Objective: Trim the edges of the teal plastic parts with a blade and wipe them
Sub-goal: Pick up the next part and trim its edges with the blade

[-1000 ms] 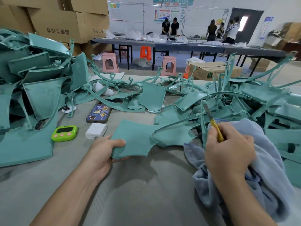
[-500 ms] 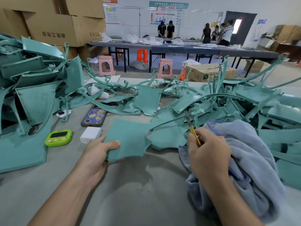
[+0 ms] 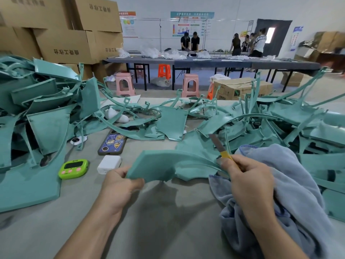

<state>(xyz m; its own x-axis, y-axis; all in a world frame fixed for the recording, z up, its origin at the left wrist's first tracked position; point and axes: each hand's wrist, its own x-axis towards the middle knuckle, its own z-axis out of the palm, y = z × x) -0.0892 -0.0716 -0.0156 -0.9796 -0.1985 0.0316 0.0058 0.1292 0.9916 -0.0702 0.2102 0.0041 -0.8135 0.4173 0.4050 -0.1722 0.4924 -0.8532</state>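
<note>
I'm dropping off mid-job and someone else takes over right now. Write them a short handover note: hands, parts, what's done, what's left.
Left hand: grips the near left corner of one teal part, held off the table.
Right hand: holds the blade by its yellow handle, tip pointing up and away, beside the part's right end; no clear contact with an edge. The cloth is bunched under this hand.
Other parts are heaped in a left pile and a right pile.
Done: cannot tell which pile is finished.
Left: trim this part's edges, wipe it, then the rest.
</note>
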